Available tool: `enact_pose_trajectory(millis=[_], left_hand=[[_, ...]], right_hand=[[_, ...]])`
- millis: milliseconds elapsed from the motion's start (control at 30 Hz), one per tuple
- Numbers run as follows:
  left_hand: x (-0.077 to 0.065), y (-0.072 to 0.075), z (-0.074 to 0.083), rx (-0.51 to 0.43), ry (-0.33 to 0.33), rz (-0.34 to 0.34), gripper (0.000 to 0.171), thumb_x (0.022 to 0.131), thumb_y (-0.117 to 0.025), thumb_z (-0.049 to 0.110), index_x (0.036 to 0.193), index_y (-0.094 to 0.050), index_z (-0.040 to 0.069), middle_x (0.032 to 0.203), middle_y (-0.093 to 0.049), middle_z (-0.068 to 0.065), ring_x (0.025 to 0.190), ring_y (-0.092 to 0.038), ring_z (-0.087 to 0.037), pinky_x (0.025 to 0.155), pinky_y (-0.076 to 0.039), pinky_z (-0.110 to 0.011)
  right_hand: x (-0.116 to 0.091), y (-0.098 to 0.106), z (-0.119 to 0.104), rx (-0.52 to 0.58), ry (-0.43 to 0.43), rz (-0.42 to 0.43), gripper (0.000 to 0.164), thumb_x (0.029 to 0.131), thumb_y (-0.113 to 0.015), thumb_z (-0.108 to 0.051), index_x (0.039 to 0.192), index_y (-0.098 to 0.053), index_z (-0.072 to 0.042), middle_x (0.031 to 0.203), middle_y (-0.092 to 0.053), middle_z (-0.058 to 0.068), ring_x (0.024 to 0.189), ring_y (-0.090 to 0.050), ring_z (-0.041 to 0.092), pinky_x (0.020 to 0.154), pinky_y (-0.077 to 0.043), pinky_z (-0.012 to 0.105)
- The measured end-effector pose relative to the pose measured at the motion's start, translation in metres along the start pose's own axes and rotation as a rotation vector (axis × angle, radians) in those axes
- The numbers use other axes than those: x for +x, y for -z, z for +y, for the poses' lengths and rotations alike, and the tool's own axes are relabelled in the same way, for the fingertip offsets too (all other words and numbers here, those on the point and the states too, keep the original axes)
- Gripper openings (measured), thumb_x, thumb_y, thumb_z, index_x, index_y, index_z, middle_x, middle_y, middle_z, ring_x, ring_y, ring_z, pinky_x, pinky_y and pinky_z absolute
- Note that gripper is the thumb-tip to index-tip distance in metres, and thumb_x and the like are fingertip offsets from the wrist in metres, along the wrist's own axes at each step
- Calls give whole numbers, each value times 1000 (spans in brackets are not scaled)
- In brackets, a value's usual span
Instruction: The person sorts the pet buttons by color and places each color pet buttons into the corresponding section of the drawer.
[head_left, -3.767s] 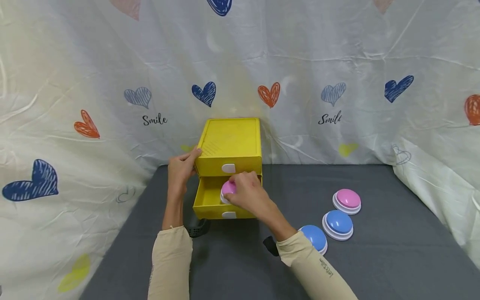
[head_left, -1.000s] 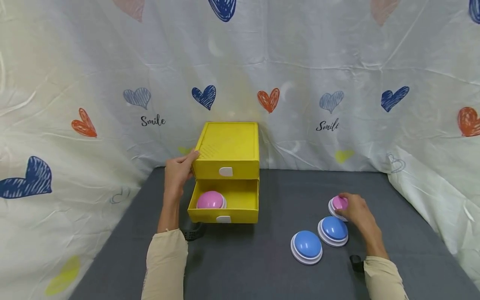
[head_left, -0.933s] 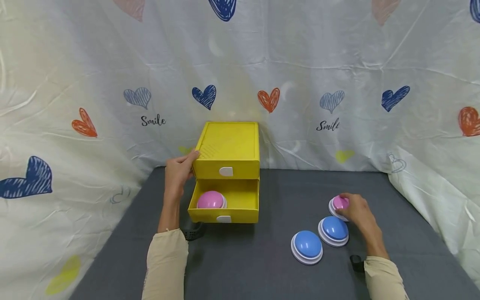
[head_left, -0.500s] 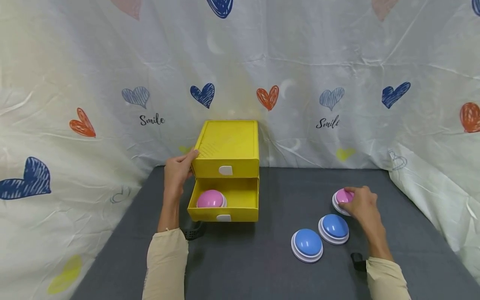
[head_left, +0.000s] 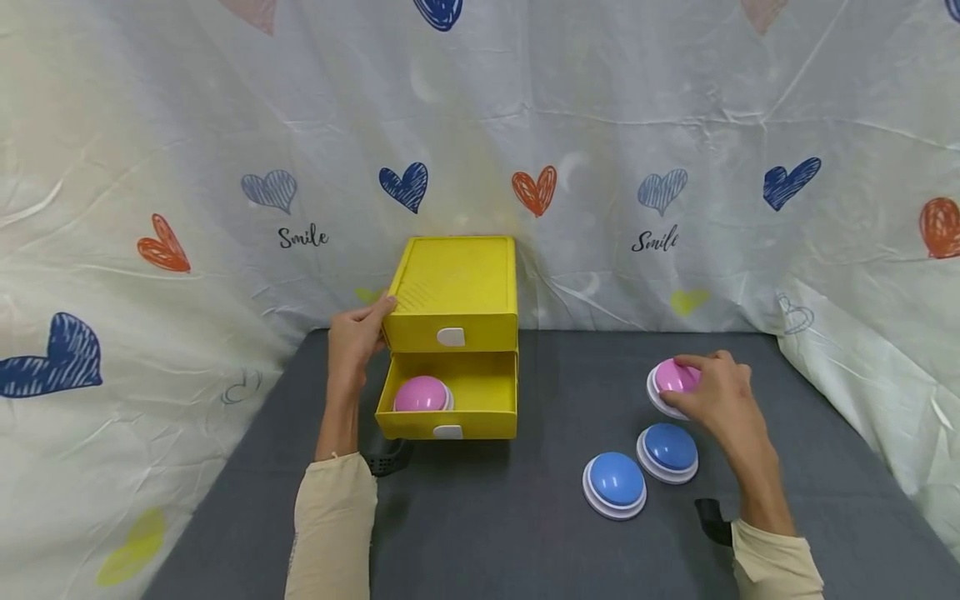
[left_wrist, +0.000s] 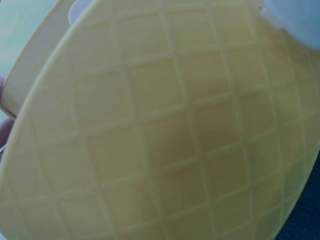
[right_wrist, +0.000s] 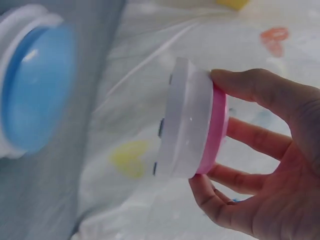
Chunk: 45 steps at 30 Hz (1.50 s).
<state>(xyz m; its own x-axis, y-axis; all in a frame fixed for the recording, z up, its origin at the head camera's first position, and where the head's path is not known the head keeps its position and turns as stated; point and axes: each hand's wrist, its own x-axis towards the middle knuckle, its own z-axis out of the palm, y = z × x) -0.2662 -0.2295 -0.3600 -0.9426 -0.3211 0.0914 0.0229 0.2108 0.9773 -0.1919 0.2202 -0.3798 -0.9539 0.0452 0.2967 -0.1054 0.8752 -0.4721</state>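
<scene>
A yellow two-drawer box [head_left: 453,275] stands at the back of the table with its lower drawer [head_left: 487,383] pulled out. My left hand [head_left: 351,342] holds the box's upper left edge, thumb near the top front corner. In the left wrist view, a grid-patterned drawer front [left_wrist: 165,125] fills most of the picture. One pink push button [head_left: 420,394] with a white base lies in the drawer's left part. To the right, my right hand [head_left: 722,400] grips another pink push button [head_left: 675,377] by its rim; the right wrist view shows the white base [right_wrist: 182,120] raised and its underside feet.
Two blue push buttons sit on the dark tabletop [head_left: 540,533]: one [head_left: 670,447] just in front of my right hand, the other [head_left: 617,479] nearer and left. A white curtain [head_left: 585,267] printed with hearts hangs behind the table and along both sides.
Over the last second my right hand has lifted the second pink button and begun carrying it left. Earlier, it set the first pink button in the drawer. My left hand stays on the box.
</scene>
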Motion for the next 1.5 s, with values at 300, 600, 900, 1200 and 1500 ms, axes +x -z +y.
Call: enact_pose_trajectory(millis=[300,600,900,1200,1500], left_hand=[[0,0,2,0,-2,-11,56,75,-66,56,108,-70,12,109,-64,-10,87,-65,-16,78,-52,-32],[2,1,2,-18,14,-19,57,75,-68,55,113,-67,13,121,-60,-3,92,-65,-15,76,-53,-29],[2,3,-2,-8,37,-13,60,74,-68,56,114,-66,12,121,-59,-6,95,-64,-17,78,-52,-31],[2,3,2,-3,45,6,57,73,-69,55,112,-68,13,115,-62,-11,90,-65,-15,79,-52,-35],[3,3,4,-24,36,-6,60,72,-69,56,113,-67,13,117,-61,-8,92,-65,-16,75,-53,-30]], right_hand=[[-3,6,-60,106,115,-62,51,70,-77,-30,115,-65,-7,105,-54,17,95,-45,34,67,-49,44],[4,-15,-123,214,285,-113,44,66,-81,-32,103,-69,-11,96,-64,2,86,-52,18,69,-49,32],[14,-50,-171,196,393,-156,36,66,-81,-30,93,-71,-10,87,-65,-1,81,-48,16,68,-44,26],[24,-83,-198,111,420,-205,31,63,-84,-25,87,-73,-9,84,-67,1,82,-45,20,68,-43,25],[27,-107,-204,77,438,-254,28,61,-86,-27,73,-67,-9,64,-57,-4,59,-49,13,51,-41,22]])
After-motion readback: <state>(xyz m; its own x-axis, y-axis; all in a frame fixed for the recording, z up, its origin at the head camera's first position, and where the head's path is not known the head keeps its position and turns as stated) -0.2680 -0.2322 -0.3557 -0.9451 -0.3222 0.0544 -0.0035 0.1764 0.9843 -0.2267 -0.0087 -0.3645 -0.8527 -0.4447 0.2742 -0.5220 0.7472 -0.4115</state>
